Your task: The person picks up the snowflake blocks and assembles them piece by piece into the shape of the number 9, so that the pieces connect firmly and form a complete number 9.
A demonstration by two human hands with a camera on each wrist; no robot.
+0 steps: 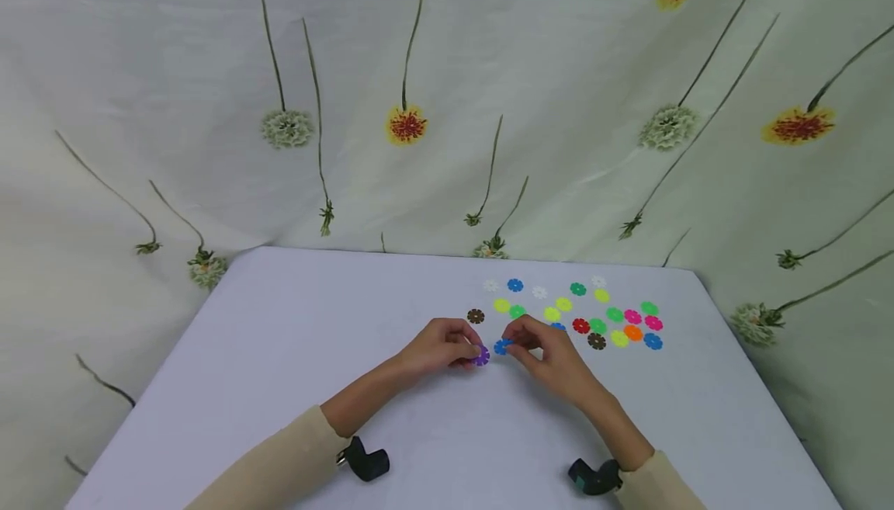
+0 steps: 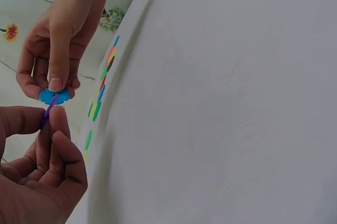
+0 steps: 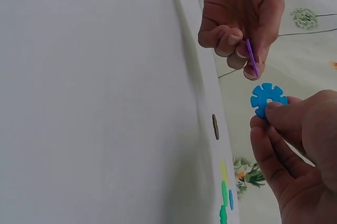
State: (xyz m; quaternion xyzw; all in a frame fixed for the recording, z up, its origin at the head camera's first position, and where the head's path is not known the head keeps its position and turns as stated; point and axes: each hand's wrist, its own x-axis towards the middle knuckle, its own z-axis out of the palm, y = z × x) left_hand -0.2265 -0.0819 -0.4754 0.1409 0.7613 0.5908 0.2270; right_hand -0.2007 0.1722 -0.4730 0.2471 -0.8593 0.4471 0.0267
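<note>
Between the left hand's point(image 1: 441, 348) thumb and fingers a purple notched disc point(image 1: 481, 355) is pinched. The right hand point(image 1: 548, 355) pinches a blue notched disc point(image 1: 501, 347) with a small hole in its middle. Both discs are held above the table, a short gap apart in the head view. In the right wrist view the purple disc point(image 3: 252, 57) is seen edge-on, while the blue disc point(image 3: 267, 99) shows its flat face. From the left wrist, the blue disc point(image 2: 54, 97) overlaps the purple one point(image 2: 48, 112); contact cannot be told there.
Loose notched discs in several colours lie at the table's back right, among them a red disc point(image 1: 581, 326), an orange disc point(image 1: 632, 332) and a brown disc point(image 1: 476, 316). The white table point(image 1: 314, 324) meets a flower-printed cloth point(image 1: 573, 106) behind it.
</note>
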